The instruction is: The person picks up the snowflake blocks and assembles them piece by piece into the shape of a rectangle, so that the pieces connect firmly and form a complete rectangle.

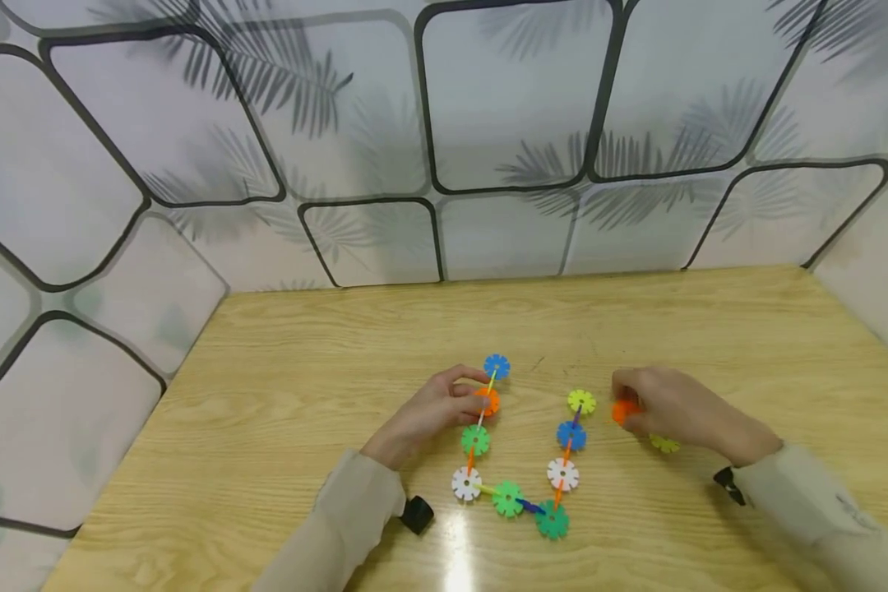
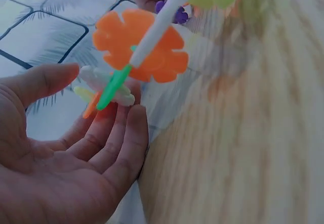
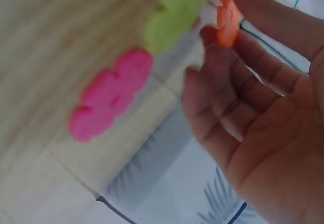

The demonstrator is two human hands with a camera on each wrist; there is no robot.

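A U-shaped chain of slotted interlocking plastic discs lies on the wooden table, with blue, orange, green, white and yellow pieces. My left hand (image 1: 444, 401) pinches the chain's left arm at an orange disc (image 1: 492, 402), just below the blue end disc (image 1: 497, 367). In the left wrist view, thumb and fingers are around a pale disc (image 2: 104, 80). To the right of the chain, my right hand (image 1: 669, 411) holds a loose orange disc (image 1: 624, 412) between thumb and fingertips. The chain's right arm ends in a yellow disc (image 1: 581, 401), apart from that hand.
Another yellow-green disc (image 1: 664, 444) lies partly under my right hand. A pink disc (image 3: 111, 96) shows on the table in the right wrist view. Behind the wooden table (image 1: 303, 345) rises a patterned backdrop (image 1: 511, 107), which also runs along the left side.
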